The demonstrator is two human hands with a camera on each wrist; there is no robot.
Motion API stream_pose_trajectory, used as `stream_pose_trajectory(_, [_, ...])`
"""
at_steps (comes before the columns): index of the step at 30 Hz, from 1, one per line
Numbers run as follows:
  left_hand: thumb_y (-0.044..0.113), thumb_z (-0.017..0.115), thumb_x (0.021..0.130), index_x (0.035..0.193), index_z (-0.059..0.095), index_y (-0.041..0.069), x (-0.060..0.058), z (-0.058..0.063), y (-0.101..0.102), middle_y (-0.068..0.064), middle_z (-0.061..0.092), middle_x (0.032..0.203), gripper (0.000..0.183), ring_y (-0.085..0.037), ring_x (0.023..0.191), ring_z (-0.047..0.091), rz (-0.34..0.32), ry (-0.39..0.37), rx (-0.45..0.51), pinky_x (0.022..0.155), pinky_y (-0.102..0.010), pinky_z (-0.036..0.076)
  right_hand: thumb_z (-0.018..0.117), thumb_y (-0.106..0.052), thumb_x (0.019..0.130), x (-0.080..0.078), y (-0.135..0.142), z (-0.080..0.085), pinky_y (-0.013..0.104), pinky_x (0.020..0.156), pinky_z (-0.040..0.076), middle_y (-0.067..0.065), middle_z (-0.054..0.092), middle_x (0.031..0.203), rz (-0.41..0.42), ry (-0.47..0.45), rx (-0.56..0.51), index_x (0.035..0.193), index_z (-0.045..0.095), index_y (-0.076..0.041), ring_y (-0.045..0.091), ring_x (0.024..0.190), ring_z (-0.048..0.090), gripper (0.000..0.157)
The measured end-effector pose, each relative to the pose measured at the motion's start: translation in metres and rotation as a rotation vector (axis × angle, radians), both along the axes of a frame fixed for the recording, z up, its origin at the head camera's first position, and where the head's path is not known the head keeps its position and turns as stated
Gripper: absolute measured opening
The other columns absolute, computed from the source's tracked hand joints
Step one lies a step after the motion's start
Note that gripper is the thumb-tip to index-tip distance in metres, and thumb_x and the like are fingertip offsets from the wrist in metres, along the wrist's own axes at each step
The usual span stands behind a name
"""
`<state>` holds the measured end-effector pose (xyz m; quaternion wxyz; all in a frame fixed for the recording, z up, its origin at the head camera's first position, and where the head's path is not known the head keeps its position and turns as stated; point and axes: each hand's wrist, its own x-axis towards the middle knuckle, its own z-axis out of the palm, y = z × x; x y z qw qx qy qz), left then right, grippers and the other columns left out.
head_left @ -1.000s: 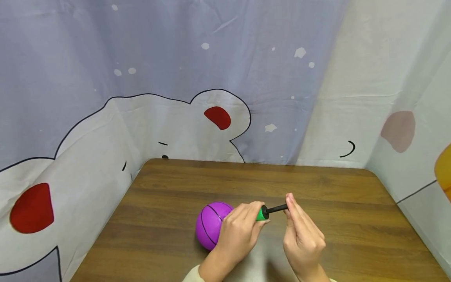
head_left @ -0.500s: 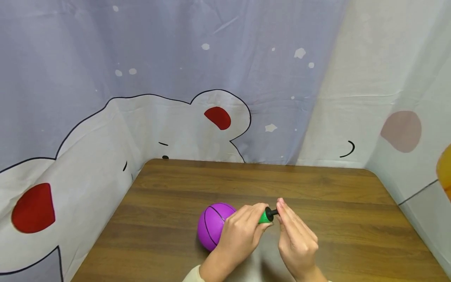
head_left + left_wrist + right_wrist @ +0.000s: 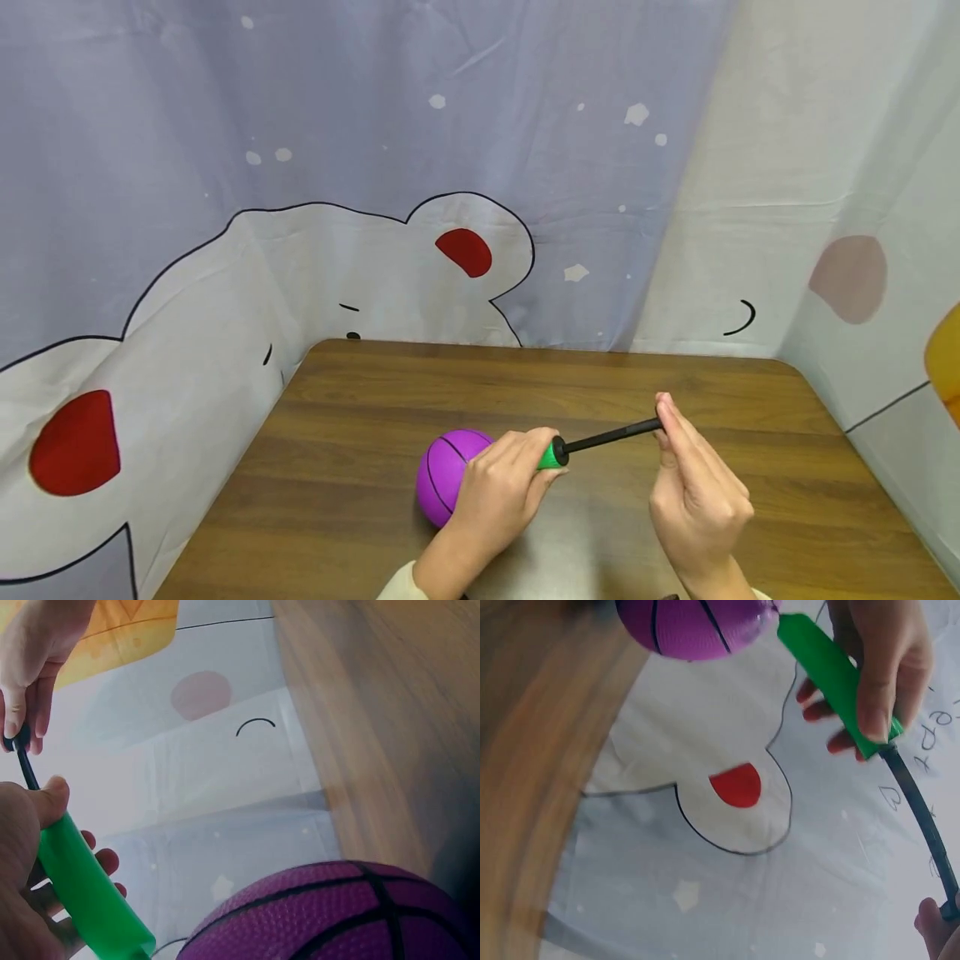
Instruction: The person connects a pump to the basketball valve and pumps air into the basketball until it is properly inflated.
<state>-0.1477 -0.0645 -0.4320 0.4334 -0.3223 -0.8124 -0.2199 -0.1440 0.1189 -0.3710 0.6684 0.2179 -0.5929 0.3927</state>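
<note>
My left hand grips the green barrel of a small hand pump, fingers and thumb wrapped round it. From the barrel's right end the black plunger rod stands far out. My right hand pinches the rod's end between fingers and thumb; the left wrist view shows the black handle there. A purple ball with black lines sits left of and partly behind my left hand. In the right wrist view the pump's narrow end lies right at the ball's edge.
Beneath is a brown wood-grain table. Printed cloth curtains with cartoon shapes hang close along its back and both sides.
The plunger went into the barrel half a second ago and is now drawn out farther than before, my right hand moving right and up. Left hand and ball have barely shifted.
</note>
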Motion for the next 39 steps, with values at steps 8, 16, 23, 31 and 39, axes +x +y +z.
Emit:
stream_pose_trajectory(8, [0.033, 0.064, 0.098, 0.118, 0.066, 0.005, 0.003, -0.001, 0.005, -0.002, 0.073, 0.105, 0.035, -0.012, 0.083, 0.067, 0.005, 0.012, 0.012, 0.074, -0.020, 0.058, 0.068, -0.001, 0.094, 0.002, -0.014, -0.025, 0.023, 0.088, 0.057, 0.030, 0.073, 0.094, 0.070, 0.003, 0.091, 0.096, 0.074, 0.015, 0.032, 0.092, 0.076, 0.017])
stream_pose_trajectory(16, [0.030, 0.067, 0.096, 0.118, 0.066, 0.003, 0.006, 0.000, 0.011, -0.003, 0.073, 0.106, 0.035, -0.012, 0.083, 0.067, 0.003, 0.024, 0.027, 0.075, -0.019, 0.058, 0.064, 0.000, 0.096, 0.004, -0.031, -0.046, 0.025, 0.090, 0.057, 0.032, 0.072, 0.097, 0.144, -0.014, 0.173, 0.098, 0.072, 0.018, 0.033, 0.095, 0.075, 0.019])
stream_pose_trajectory(23, [0.029, 0.068, 0.095, 0.118, 0.066, 0.005, 0.008, 0.003, 0.012, -0.002, 0.072, 0.104, 0.034, -0.011, 0.086, 0.068, -0.028, 0.011, 0.032, 0.078, -0.018, 0.058, 0.064, 0.000, 0.097, 0.002, -0.030, -0.041, 0.026, 0.088, 0.058, 0.031, 0.072, 0.094, 0.160, 0.039, 0.204, 0.096, 0.072, 0.018, 0.032, 0.093, 0.075, 0.019])
stream_pose_trajectory(31, [0.029, 0.071, 0.093, 0.119, 0.066, 0.006, 0.006, 0.002, 0.008, 0.000, 0.072, 0.105, 0.035, -0.012, 0.090, 0.069, -0.040, -0.016, 0.017, 0.081, -0.019, 0.058, 0.068, -0.001, 0.094, -0.001, -0.015, -0.021, 0.025, 0.087, 0.058, 0.030, 0.073, 0.089, 0.066, 0.066, 0.116, 0.093, 0.074, 0.014, 0.030, 0.088, 0.076, 0.017])
stream_pose_trajectory(39, [0.030, 0.070, 0.093, 0.119, 0.066, 0.007, 0.003, -0.001, -0.001, -0.001, 0.072, 0.105, 0.036, -0.012, 0.085, 0.067, -0.029, -0.007, 0.036, 0.078, -0.019, 0.057, 0.071, 0.008, 0.087, -0.005, 0.000, -0.006, 0.023, 0.087, 0.058, 0.029, 0.073, 0.092, 0.027, 0.025, -0.025, 0.093, 0.075, 0.013, 0.031, 0.090, 0.076, 0.009])
